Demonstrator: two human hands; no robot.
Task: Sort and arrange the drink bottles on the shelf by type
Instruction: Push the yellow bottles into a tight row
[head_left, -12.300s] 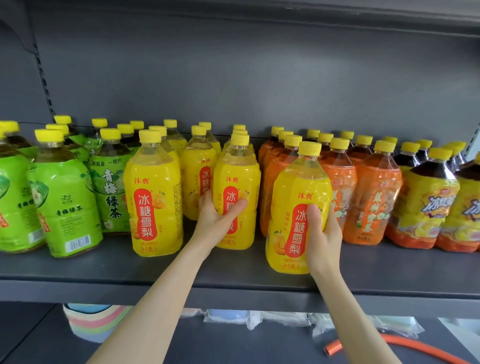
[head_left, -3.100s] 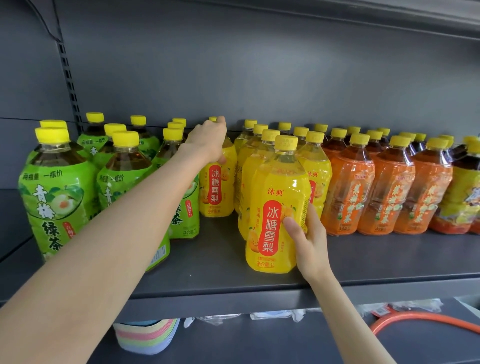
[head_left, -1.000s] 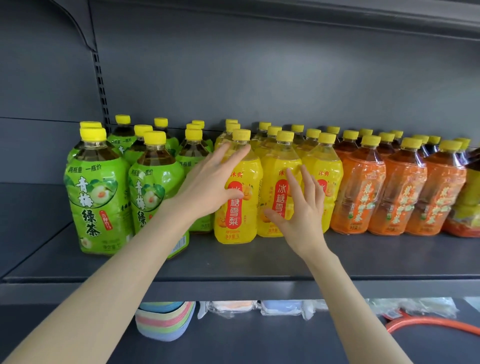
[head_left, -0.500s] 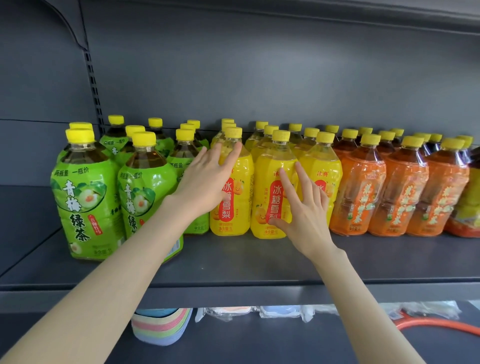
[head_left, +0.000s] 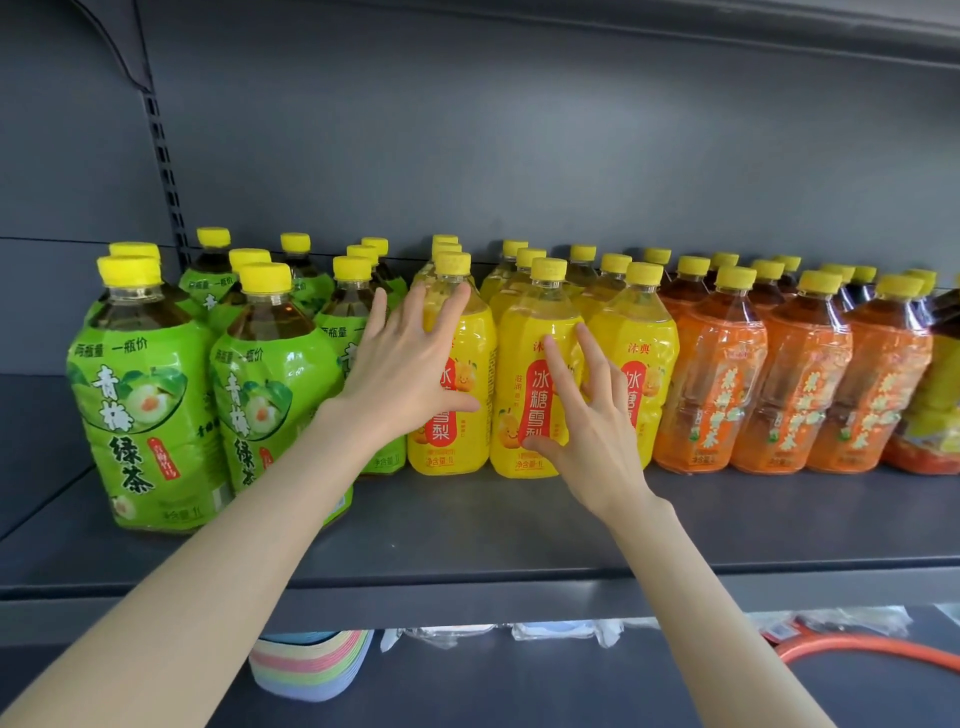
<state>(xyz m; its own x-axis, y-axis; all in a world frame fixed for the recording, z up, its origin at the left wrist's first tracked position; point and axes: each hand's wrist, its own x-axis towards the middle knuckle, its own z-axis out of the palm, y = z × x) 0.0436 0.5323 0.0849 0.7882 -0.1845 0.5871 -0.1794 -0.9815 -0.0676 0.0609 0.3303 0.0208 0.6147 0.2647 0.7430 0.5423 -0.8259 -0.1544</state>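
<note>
Yellow-capped bottles stand in colour groups on the grey shelf (head_left: 467, 535): green tea bottles (head_left: 145, 395) at left, yellow pear drink bottles (head_left: 524, 364) in the middle, orange bottles (head_left: 711, 384) to their right. My left hand (head_left: 410, 374) lies flat with spread fingers against the front left yellow bottle (head_left: 467, 332). With its fingers apart, my right hand (head_left: 587, 431) presses on the front of the middle yellow bottle. Neither hand wraps around a bottle.
A bottle with a multicoloured label (head_left: 935, 410) shows at the far right edge. On the lower shelf lie a stack of pastel plates (head_left: 311, 670), plastic-wrapped packs (head_left: 550, 631) and an orange hose (head_left: 872, 652). A slotted upright (head_left: 166, 171) runs up the back panel.
The front yellow bottles have slid back into line with the orange row. Both hands went from gripping bottles to flat, open palms on their fronts.
</note>
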